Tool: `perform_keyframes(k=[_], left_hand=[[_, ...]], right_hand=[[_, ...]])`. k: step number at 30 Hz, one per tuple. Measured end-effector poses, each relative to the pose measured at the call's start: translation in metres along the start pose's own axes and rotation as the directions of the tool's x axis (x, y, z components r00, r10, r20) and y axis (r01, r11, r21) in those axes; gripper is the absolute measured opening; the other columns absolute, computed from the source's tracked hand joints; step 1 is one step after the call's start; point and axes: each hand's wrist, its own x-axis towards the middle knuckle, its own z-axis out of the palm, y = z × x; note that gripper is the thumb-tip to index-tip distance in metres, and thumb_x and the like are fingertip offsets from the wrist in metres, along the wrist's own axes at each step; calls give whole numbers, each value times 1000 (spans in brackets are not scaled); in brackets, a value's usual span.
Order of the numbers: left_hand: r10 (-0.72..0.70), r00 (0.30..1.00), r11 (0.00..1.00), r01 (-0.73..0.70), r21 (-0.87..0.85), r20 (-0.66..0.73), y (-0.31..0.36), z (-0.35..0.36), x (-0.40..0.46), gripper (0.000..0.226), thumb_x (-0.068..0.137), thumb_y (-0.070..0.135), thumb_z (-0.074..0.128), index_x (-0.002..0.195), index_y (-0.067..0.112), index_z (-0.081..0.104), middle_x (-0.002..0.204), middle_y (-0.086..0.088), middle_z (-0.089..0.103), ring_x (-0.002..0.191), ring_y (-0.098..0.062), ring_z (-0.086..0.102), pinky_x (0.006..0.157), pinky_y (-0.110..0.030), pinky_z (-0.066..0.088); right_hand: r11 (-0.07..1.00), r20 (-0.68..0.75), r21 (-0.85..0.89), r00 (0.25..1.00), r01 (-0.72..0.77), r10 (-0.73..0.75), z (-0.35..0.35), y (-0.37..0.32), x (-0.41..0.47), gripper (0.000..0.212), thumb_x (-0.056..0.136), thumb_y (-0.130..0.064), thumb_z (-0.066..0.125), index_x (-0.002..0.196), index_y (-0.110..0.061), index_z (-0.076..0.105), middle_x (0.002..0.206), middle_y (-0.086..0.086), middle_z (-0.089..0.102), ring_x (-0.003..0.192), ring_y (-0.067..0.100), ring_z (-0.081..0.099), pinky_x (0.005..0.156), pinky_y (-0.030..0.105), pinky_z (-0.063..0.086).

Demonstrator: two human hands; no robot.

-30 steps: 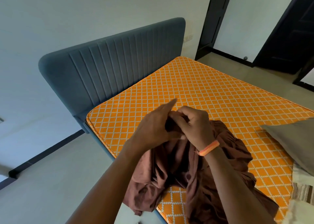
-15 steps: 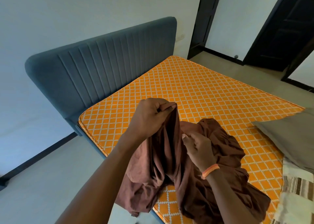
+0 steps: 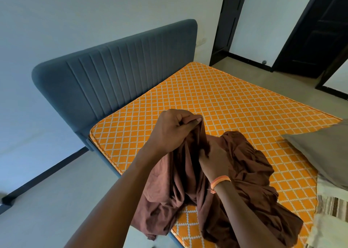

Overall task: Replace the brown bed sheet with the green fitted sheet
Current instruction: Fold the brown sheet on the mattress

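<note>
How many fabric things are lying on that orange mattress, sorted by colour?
Brown: 1, the bed sheet, bunched up and held by the left hand and the right hand
Grey: 1, the pillow
Cream with brown stripes: 1, the cloth at the right edge
Green: 0 in view
Total: 3

The sheet [image 3: 190, 174] you grip in your left hand [image 3: 172, 130] and right hand [image 3: 213, 161] is a plain reddish brown, and the band [image 3: 219, 181] on your right wrist is orange. Beyond your hands the mattress [image 3: 235, 104] is bright orange with a white diamond lattice, and the ribbed headboard [image 3: 116, 72] is slate blue. Right of your right hand lie a plain grey-taupe pillow [image 3: 323, 151] and a cream cloth [image 3: 331, 210] with brown stripes.
</note>
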Motion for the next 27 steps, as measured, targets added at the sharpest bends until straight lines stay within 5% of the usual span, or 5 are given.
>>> perform_keyframes(k=[8,16,21,24,27], left_hand=[[-11,997,988,-1,-157,-77,9,1,4,45,99,14,58,63,-9,46,57,-18,44,51,-24,38,52,-25,34],[-239,918,915,322,243,-316,-46,-14,4,31,95,34,63,75,12,58,69,-1,56,61,-17,55,57,-28,37],[-227,970,813,239,531,-89,-52,8,-16,95,75,36,79,153,21,26,153,-6,34,122,-29,55,90,-43,51],[-35,986,949,-18,315,163,-44,31,-16,75,73,22,68,144,22,44,131,-1,62,103,-20,66,81,-37,54],[-102,991,985,90,144,83,-45,26,-11,49,86,7,58,133,22,54,102,2,73,81,-17,70,67,-30,52]], right_hand=[[962,125,-200,969,-184,211,23,35,-6,16,84,-16,58,99,-19,63,79,-2,66,69,24,63,64,38,57],[808,63,445,913,-387,403,0,39,-2,32,89,8,41,85,-16,60,74,8,58,66,29,52,60,37,41],[784,398,555,916,-280,45,-37,-23,33,19,87,-15,65,74,-2,62,75,13,57,76,24,58,76,45,48],[929,443,371,880,-7,-170,-52,-58,43,26,89,2,59,64,-9,60,63,11,54,61,17,51,58,31,40],[951,248,277,945,140,-211,-60,-55,47,14,89,-4,59,76,-7,63,71,10,62,62,20,58,55,33,44]])
